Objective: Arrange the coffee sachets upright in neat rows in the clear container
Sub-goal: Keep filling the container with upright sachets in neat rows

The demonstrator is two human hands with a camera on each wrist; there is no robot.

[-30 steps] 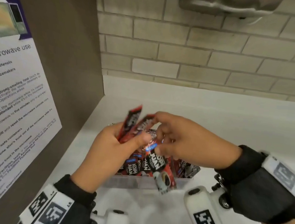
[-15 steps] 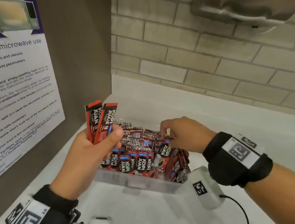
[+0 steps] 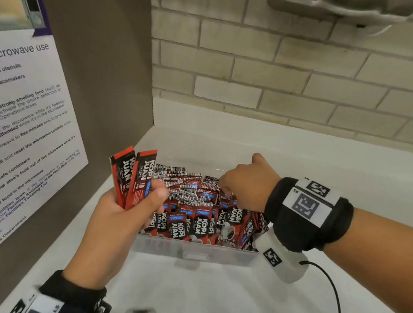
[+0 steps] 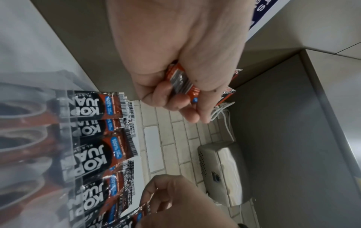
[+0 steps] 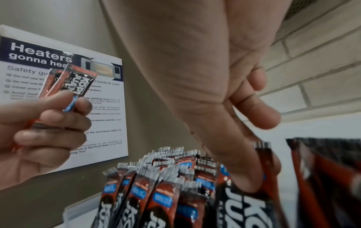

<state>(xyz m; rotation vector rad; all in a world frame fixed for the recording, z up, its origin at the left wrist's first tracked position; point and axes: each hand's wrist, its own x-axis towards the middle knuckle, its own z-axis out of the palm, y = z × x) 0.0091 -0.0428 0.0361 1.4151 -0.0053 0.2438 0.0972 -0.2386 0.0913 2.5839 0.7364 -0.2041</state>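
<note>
change: since a moment ago, right hand [image 3: 250, 184] dipped deeper into the clear container [image 3: 194, 251]; left hand [image 3: 118, 219] barely shifted
left hand: gripping two glossy red-black sachets [image 3: 133, 177], left of the container
right hand: fingertips pressing a sachet top [image 5: 262, 148]
container: on the white table [image 3: 210, 298], packed with upright foil sachets [image 3: 189, 206]

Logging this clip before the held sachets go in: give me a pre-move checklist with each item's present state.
1. Left hand grips two sachets: ok.
2. Held pair upright, labels facing the camera: ok.
3. Clear container stands flat on the counter: ok.
4. Left-side rows stand upright: ok.
5. Right-side sachets straight: not ok, they lean.
6. Right hand, fingers among the tops, has opened a slot: cannot tell.
</note>
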